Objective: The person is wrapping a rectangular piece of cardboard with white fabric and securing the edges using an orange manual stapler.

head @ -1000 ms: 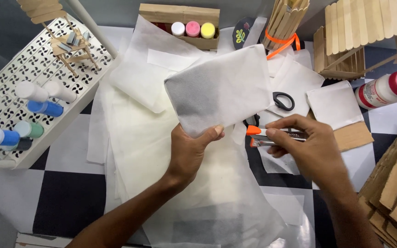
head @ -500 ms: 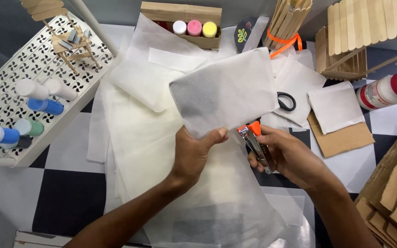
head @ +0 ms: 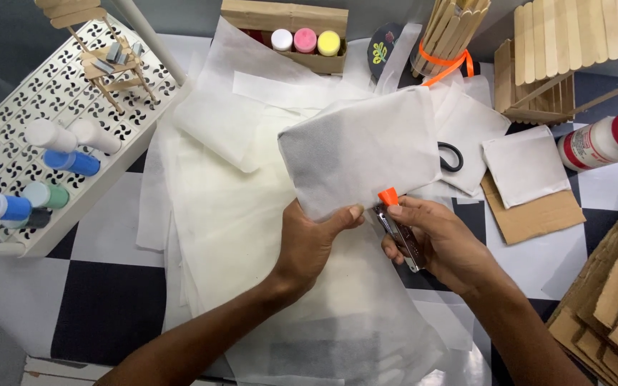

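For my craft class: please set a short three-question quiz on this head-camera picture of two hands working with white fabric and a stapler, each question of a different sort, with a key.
1. True or false: the left hand pinches the lower edge of a folded white fabric piece.
2. Which tool does the right hand hold? A) scissors B) glue bottle C) small stapler with an orange tip
3. Fill in: the three paint pots, white, pink and yellow, sit in a ______ box at the top.

Key
1. True.
2. C, the stapler, at the fabric's lower right corner.
3. Wooden; the pots stand in the wooden box.
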